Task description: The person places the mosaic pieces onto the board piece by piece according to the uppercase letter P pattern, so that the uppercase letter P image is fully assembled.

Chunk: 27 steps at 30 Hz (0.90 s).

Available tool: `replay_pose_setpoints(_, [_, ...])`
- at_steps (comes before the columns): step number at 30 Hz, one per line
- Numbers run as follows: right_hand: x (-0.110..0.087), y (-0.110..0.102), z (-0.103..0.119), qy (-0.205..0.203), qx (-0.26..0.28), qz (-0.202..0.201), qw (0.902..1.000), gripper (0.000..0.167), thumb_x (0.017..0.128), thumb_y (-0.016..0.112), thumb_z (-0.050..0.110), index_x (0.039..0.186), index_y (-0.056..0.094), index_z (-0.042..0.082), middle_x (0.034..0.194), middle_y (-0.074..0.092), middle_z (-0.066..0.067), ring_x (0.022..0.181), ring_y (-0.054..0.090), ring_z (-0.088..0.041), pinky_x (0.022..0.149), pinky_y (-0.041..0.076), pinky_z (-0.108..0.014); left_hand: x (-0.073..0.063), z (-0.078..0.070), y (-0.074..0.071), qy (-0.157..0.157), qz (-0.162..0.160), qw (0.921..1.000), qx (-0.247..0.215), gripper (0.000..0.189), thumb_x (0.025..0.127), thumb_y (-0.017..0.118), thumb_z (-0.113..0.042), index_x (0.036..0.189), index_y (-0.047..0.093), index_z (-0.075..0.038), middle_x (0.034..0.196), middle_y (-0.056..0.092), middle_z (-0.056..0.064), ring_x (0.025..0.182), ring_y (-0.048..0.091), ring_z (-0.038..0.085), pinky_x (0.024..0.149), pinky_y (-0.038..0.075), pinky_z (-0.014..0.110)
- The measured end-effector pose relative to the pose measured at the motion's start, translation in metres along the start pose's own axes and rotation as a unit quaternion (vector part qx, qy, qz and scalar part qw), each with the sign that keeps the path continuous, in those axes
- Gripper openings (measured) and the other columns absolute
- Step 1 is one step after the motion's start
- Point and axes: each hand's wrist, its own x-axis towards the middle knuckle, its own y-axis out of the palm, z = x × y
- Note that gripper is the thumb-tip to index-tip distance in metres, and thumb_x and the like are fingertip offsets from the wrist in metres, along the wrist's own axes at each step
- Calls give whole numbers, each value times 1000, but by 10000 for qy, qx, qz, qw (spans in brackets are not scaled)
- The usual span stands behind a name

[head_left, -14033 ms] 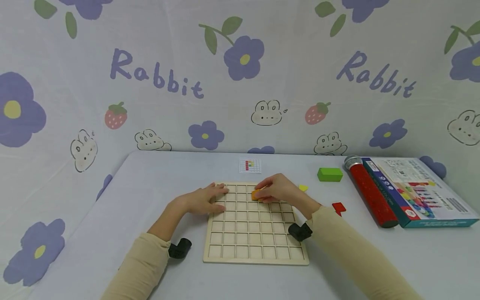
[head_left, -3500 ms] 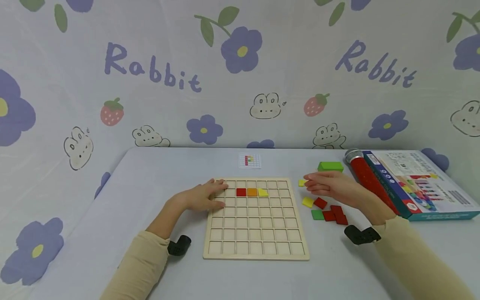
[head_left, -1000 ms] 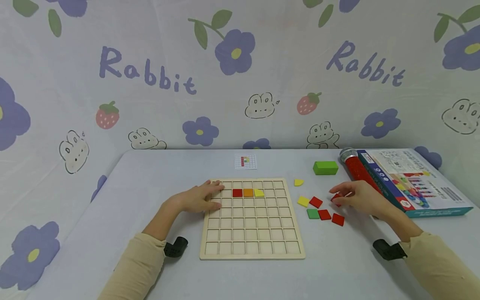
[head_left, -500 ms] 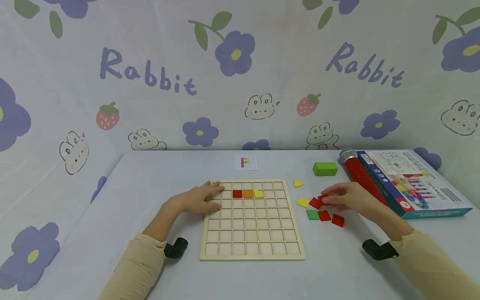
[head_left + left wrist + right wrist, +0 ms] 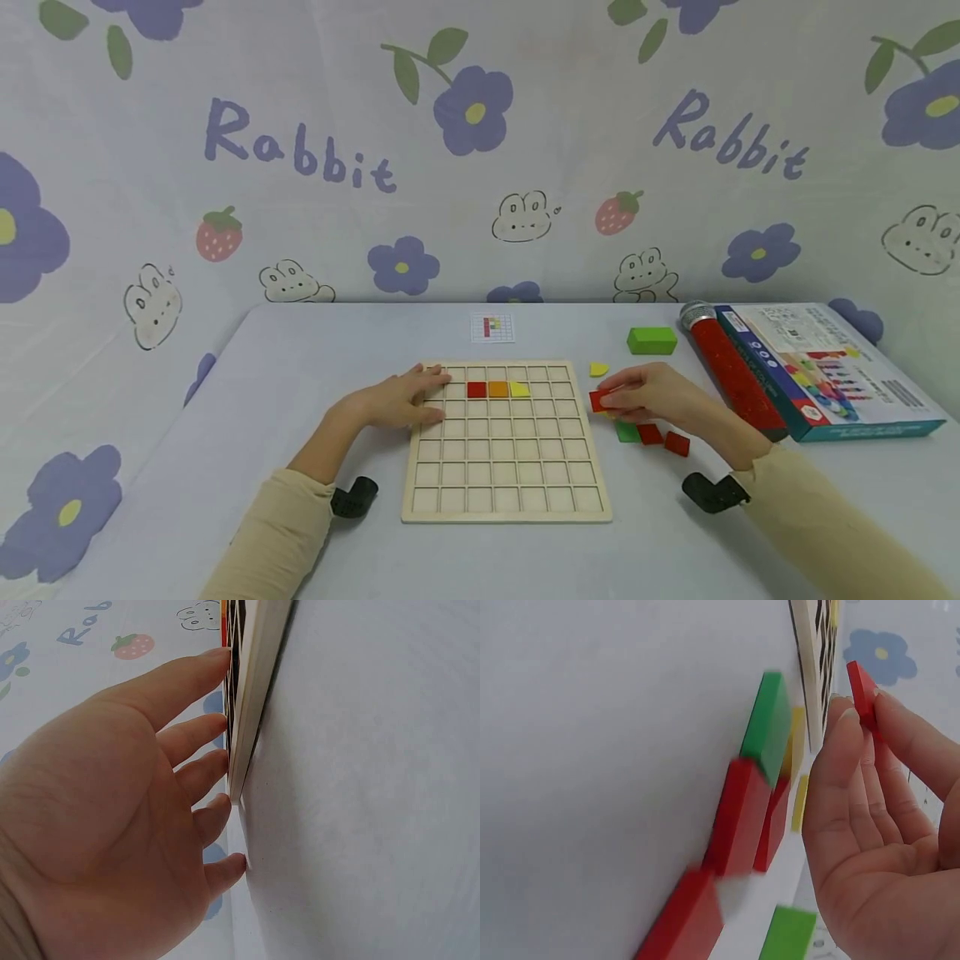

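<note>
My right hand (image 5: 652, 398) pinches a red square tile (image 5: 597, 401) between thumb and fingertips, just off the right edge of the wooden grid board (image 5: 507, 521). The right wrist view shows that held tile (image 5: 861, 686) raised above the loose ones. My left hand (image 5: 401, 398) rests on the board's upper left edge, fingers extended; in the left wrist view its fingertips (image 5: 217, 656) meet the board's rim (image 5: 255, 690). Within the board's second row lie a red tile (image 5: 476, 390), an orange tile (image 5: 498, 389) and a yellow piece with a slanted side (image 5: 519, 389), side by side.
Right of the board lie a green tile (image 5: 628, 432), red tiles (image 5: 677, 444) and a yellow piece (image 5: 598, 368). Behind them stand a green block (image 5: 652, 340), a red microphone (image 5: 731, 371) and a flat box (image 5: 840, 367). A small pattern card (image 5: 492, 328) lies beyond the board.
My right hand has picked up a red tile from the loose pieces and carried it left toward the board. Earlier, the red, orange and yellow pieces came onto the board. The left hand stays put.
</note>
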Motion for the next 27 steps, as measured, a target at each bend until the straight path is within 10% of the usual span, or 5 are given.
replay_pose_setpoints(27, [34, 77, 50, -64, 565, 326, 9978, 29, 85, 72, 6, 111, 65, -3, 108, 63, -16, 80, 67, -20, 71, 55, -29, 0, 0, 0, -48, -26, 9999, 97, 64, 97, 56, -32, 150, 30, -6, 156, 17, 16, 142, 5, 37, 110, 5, 58])
